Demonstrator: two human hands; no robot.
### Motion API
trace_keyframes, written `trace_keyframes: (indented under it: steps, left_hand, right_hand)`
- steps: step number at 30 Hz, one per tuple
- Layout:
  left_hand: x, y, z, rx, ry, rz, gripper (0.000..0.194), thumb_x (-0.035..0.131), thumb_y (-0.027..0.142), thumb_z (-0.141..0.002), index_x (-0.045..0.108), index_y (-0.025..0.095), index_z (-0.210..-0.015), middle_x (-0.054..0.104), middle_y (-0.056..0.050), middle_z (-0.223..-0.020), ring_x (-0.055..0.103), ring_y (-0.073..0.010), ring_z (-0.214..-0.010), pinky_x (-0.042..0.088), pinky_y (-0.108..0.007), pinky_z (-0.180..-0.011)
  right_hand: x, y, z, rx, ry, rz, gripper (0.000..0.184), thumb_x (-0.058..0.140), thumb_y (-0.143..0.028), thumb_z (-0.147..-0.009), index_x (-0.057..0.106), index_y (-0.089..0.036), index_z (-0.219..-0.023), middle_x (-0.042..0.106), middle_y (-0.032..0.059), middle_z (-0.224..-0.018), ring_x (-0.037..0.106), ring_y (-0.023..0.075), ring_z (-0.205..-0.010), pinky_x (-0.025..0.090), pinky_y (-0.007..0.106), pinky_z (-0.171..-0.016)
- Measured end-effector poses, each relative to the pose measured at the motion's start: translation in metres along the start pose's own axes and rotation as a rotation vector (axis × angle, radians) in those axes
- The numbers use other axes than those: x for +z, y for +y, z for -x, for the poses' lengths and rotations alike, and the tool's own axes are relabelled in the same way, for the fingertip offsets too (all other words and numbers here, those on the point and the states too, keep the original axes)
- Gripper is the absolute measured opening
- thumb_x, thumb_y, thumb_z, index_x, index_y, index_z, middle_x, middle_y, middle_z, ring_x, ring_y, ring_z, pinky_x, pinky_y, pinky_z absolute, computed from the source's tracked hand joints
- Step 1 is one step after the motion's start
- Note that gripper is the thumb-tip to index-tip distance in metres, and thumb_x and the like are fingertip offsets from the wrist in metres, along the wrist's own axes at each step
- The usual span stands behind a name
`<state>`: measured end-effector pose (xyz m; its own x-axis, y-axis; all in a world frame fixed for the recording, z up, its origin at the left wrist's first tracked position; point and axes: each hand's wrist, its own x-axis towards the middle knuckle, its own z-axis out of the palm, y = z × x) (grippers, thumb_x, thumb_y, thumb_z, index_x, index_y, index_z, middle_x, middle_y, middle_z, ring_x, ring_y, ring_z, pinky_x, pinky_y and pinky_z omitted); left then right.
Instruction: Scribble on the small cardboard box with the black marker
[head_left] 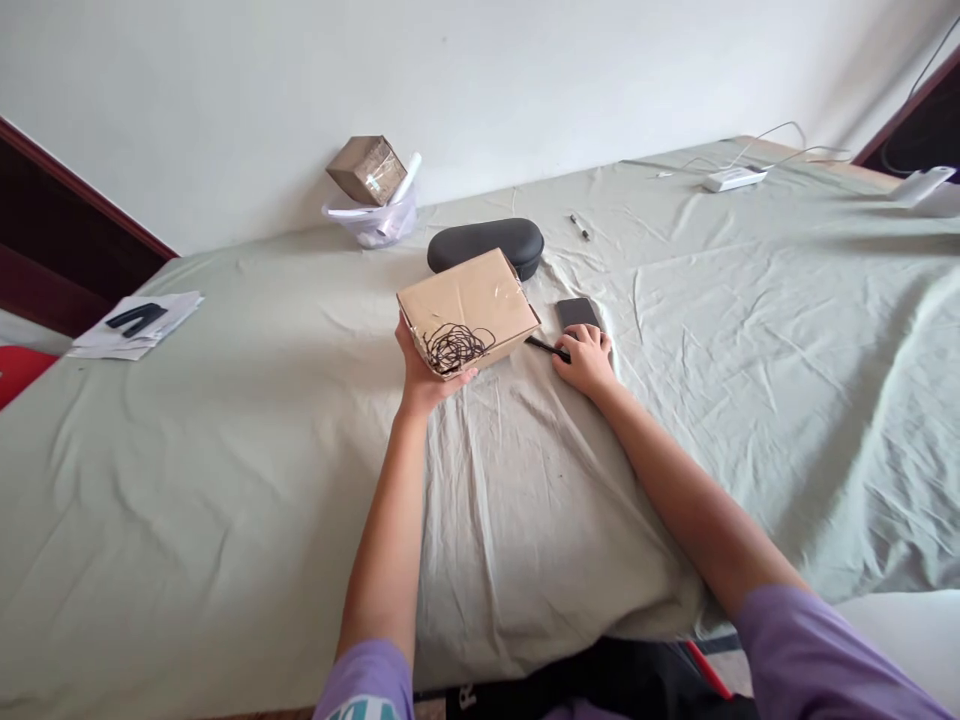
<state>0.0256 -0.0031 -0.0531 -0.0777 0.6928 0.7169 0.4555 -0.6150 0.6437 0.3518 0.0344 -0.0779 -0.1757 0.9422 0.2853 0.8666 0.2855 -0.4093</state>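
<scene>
My left hand (421, 378) grips a brown cardboard box (469, 297) from its near left side, tilted, with part of the palm hidden beneath it. A loose tangle of thin black cord (455, 348) lies on the box's near left corner. My right hand (586, 358) is down on the cloth, its fingers curled over a slim black stick-like thing (549, 347) whose far end runs behind the box. Just beyond those fingers is a flat dark rectangular object (576, 313), partly covered by them; I cannot make out its kind.
Behind the box rests a black hard case (487, 243). A pen (580, 228) lies farther right. Near the wall stands a clear plastic basket (379, 222) under a small carton (367, 170). Papers (169, 312) with a stapler (137, 318) are left; a white power strip (735, 178) is right.
</scene>
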Motion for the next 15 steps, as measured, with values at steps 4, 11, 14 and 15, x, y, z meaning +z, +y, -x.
trace_keyframes:
  steps: [4,11,14,15]
  left_hand:
    - [0.005,-0.002,0.003,-0.027,0.019,0.073,0.131,0.094,0.068,-0.067,0.015,0.024,-0.162,0.035,-0.024,-0.166,0.051,-0.0386,-0.152,0.046,-0.064,-0.129]
    - [0.007,-0.010,0.004,-0.025,0.030,0.030,0.137,0.097,0.071,-0.060,0.017,0.025,-0.162,0.029,-0.024,-0.170,0.047,-0.0414,-0.156,0.037,-0.069,-0.135]
    - [0.009,-0.012,0.004,-0.030,0.030,0.014,0.141,0.094,0.076,-0.060,0.014,0.024,-0.163,0.028,-0.025,-0.171,0.045,-0.0420,-0.157,0.036,-0.066,-0.136]
    - [0.009,-0.012,0.004,-0.033,0.033,0.005,0.141,0.094,0.078,-0.059,0.015,0.025,-0.164,0.028,-0.024,-0.171,0.045,-0.0423,-0.158,0.036,-0.066,-0.136]
  right_hand:
    - [0.004,0.005,-0.005,0.034,0.076,-0.062,0.022,0.050,-0.031,-0.094,0.066,-0.020,-0.103,0.071,0.0208,-0.116,0.057,0.0407,-0.120,0.039,0.065,-0.112]
    - [0.002,0.005,-0.001,0.022,0.274,-0.387,0.037,0.044,-0.043,-0.102,0.042,-0.023,-0.133,0.069,0.0116,-0.106,0.066,0.0271,-0.089,0.055,0.045,-0.085]
    - [0.002,-0.002,0.002,0.047,0.353,-0.548,0.037,0.047,-0.048,-0.101,0.044,-0.025,-0.130,0.064,0.0042,-0.091,0.059,0.0223,-0.072,0.053,0.041,-0.074]
    - [0.002,-0.004,0.003,0.062,0.353,-0.548,0.036,0.046,-0.049,-0.101,0.046,-0.025,-0.128,0.063,0.0028,-0.087,0.057,0.0217,-0.069,0.052,0.041,-0.071]
